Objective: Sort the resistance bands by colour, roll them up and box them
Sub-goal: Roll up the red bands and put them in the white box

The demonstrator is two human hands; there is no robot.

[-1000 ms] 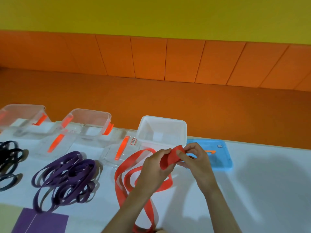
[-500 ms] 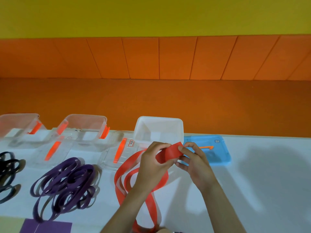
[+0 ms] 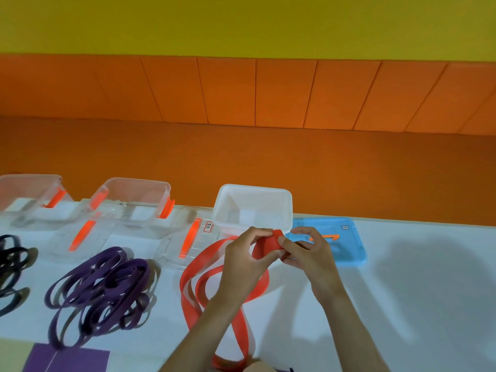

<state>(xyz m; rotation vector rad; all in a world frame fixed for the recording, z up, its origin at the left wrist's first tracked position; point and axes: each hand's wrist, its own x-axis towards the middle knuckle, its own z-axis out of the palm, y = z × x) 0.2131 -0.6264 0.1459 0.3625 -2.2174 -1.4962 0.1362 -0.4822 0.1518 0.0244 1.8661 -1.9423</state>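
Note:
A red resistance band trails in long loops over the white table, its upper end wound into a small roll between my hands. My left hand pinches the roll from the left, and my right hand pinches it from the right. Both hands hover just in front of an open white box. A heap of purple bands lies to the left. Black bands show at the left edge.
Two clear boxes with orange clips stand at the table's back left, clear lids in front of them. A blue lid lies right of the white box. A purple card sits at the near edge. An orange bench runs behind.
The roll has grown slightly tighter between my fingers, and the camera view has dipped a little. The loose loops have barely shifted.

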